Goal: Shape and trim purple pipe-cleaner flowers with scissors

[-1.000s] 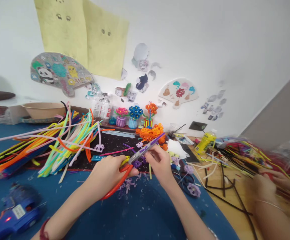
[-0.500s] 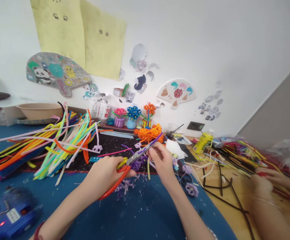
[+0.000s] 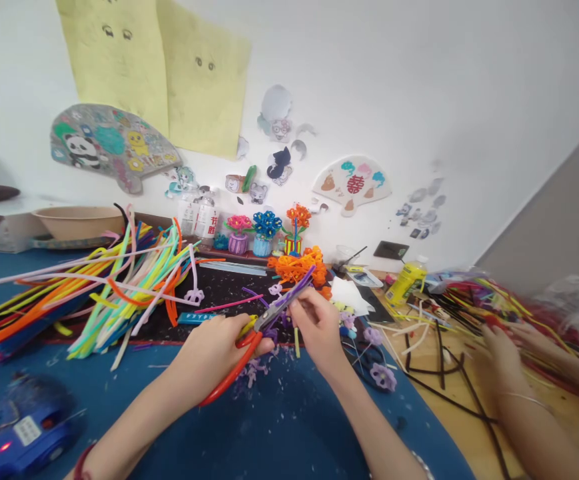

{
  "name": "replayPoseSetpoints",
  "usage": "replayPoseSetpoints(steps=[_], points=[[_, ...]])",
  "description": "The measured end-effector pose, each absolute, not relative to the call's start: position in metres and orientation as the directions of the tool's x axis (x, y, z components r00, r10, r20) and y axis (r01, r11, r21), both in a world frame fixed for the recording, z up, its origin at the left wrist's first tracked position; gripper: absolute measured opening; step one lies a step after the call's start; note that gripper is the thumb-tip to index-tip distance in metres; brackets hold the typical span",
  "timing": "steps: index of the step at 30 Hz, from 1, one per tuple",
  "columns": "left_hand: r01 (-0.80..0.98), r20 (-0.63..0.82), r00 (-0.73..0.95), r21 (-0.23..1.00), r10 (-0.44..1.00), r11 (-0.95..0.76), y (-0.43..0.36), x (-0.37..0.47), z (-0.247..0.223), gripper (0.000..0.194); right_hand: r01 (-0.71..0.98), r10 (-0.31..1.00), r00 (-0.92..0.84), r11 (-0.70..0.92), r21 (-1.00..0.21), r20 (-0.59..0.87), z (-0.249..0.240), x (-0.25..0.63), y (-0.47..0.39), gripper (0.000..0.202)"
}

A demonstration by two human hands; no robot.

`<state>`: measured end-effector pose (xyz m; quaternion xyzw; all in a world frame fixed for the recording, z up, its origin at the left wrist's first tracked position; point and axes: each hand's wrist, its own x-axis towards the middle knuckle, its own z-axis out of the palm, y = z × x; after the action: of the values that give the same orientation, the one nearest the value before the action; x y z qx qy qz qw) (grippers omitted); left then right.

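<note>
My left hand (image 3: 208,357) is closed around the orange-red handles of a pair of scissors (image 3: 234,373), whose blades point up and to the right. A purple pipe cleaner (image 3: 306,276) lies along the blades. My right hand (image 3: 320,331) pinches it near the blade tips, with thumb and fingers together. Beneath the hands, light purple trimmings (image 3: 255,373) are scattered on the blue table cover. Darker purple pieces behind the blades are partly hidden.
Colourful pipe cleaners (image 3: 114,287) pile up at left, above a blue glue gun (image 3: 36,427). Orange pipe-cleaner pieces (image 3: 296,265) and three potted flowers (image 3: 266,233) stand behind. A yellow bottle (image 3: 406,281) is at right, near another person's hands (image 3: 506,347).
The scissors and my right hand have shifted slightly left and down, with the purple pipe cleaner now closer along the blades. The other person's hands have moved up a little.
</note>
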<state>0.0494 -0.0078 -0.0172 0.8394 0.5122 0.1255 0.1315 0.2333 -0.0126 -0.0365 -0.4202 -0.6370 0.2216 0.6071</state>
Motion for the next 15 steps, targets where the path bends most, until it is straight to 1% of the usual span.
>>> replayPoseSetpoints(steps=[6,10,15], points=[[0.832,0.065,0.428,0.361,0.901,-0.421,-0.0061,0.0502,-0.0140,0.042,0.316,0.795,0.056,0.560,-0.766,0.605,-0.0332,0.2365,-0.0145,0.016],[0.827,0.088,0.443,0.343,0.892,-0.445,-0.0077,0.0508,-0.0196,0.037,0.357,0.776,0.054,0.573,-0.738,0.628,-0.0322,0.2346,-0.0160,0.017],[0.806,0.116,0.472,0.346,0.874,-0.481,-0.0094,0.0509,-0.0231,0.037,0.380,0.768,0.021,0.586,-0.715,0.641,-0.0317,0.2292,-0.0168,0.018]])
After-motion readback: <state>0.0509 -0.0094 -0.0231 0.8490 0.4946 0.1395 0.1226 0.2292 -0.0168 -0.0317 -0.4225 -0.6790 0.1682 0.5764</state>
